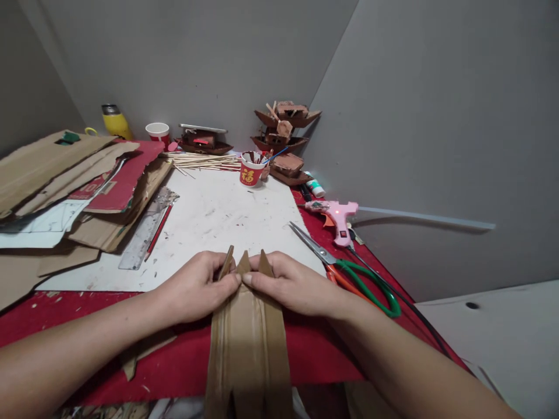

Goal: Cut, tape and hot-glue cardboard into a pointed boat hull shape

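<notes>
A long brown cardboard piece [247, 349] with creases along its length and three pointed tips at its far end extends toward me over the table's front edge. My left hand [203, 288] grips its left side near the tips, the thumb pressed on the card. On the right side my right hand [290, 282] pinches it the same way. Both thumbs nearly meet at the base of the middle tip. The fingers behind the cardboard are partly hidden.
Scissors with green handles [367, 285] and a pink glue gun [338, 218] lie at right. Stacked cardboard [43, 174], a ruler [144, 238] and a red pencil [159, 233] are at left. Behind stand a red paper cup [251, 171], thin sticks [205, 162] and model boats [283, 139].
</notes>
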`<state>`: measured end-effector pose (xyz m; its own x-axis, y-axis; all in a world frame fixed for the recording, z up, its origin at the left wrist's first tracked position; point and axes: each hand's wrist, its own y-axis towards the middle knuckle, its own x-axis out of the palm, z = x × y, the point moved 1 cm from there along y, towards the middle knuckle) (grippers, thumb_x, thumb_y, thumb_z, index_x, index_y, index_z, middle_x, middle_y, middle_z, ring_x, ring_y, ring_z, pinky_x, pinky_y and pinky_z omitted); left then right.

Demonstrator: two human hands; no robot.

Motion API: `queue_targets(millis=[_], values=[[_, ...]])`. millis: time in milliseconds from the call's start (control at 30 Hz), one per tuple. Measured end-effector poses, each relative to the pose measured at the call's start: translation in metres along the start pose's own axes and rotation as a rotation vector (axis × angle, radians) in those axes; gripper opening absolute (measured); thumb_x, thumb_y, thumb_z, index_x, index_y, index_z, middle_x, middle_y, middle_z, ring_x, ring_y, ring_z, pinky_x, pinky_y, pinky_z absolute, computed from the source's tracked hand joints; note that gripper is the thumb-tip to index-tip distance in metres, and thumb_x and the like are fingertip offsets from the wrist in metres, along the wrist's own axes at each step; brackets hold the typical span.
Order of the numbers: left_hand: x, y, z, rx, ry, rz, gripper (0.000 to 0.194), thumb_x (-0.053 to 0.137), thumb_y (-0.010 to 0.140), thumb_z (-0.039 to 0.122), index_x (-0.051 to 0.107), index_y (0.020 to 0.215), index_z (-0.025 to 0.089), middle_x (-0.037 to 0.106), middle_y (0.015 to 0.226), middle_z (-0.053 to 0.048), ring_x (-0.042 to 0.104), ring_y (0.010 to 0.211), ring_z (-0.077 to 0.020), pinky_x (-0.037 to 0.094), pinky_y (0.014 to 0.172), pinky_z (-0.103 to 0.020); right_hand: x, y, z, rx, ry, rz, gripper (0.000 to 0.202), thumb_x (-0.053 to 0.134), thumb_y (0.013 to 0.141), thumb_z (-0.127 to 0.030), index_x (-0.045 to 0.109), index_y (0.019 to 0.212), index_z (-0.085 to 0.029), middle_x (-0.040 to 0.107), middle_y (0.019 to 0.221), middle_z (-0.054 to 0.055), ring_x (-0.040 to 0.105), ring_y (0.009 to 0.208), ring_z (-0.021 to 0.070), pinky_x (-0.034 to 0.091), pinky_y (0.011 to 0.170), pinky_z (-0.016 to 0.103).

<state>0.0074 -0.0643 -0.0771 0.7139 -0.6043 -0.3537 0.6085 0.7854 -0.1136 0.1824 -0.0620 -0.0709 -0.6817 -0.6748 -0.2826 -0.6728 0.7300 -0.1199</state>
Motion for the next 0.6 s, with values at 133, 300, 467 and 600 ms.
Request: queue_targets(millis=[133,300,467,600], values=[[0.000,-0.002,0.001,0.056,0.057,0.013,0.018,0.042,0.087,0.024,0.049,0.071,0.017,0.043,0.066,0.005,0.039,0.061,-0.0107,0.033,0.056,-0.023,0.002,-0.003,-0.002,-0.006,-0.085,-0.001,0.017,0.040,0.086,-0.013,0.054,0.075,-0.015,0.052,0.073,-0.002,0.046,0.067,0.0104,0.039,0.063,0.021],[0.010,-0.009,0.000,0.083,0.404,0.113,0.018,0.043,0.083,0.017,0.042,0.065,0.019,0.036,0.054,0.007,0.034,0.050,-0.0101,0.026,0.051,-0.025,0.008,0.000,-0.001,-0.010,-0.160,0.036,0.019,0.042,0.081,-0.008,0.048,0.065,-0.016,0.043,0.064,-0.005,0.038,0.059,0.0087,0.034,0.056,0.020],[0.009,-0.005,-0.003,0.019,0.311,0.121,0.018,0.043,0.085,0.021,0.048,0.068,0.018,0.044,0.059,0.004,0.040,0.054,-0.0113,0.030,0.052,-0.024,0.005,0.004,0.002,0.035,-0.101,0.063,0.016,0.045,0.080,-0.011,0.051,0.065,-0.016,0.042,0.062,-0.005,0.037,0.057,0.0086,0.033,0.054,0.020],[0.001,-0.001,-0.004,0.000,-0.068,0.105,0.022,0.046,0.089,0.032,0.056,0.077,0.017,0.053,0.070,0.002,0.047,0.063,-0.0119,0.038,0.057,-0.022,0.000,0.004,0.003,0.078,0.071,0.226,0.010,0.053,0.080,-0.021,0.058,0.075,-0.015,0.054,0.068,-0.003,0.047,0.062,0.0106,0.038,0.060,0.022]])
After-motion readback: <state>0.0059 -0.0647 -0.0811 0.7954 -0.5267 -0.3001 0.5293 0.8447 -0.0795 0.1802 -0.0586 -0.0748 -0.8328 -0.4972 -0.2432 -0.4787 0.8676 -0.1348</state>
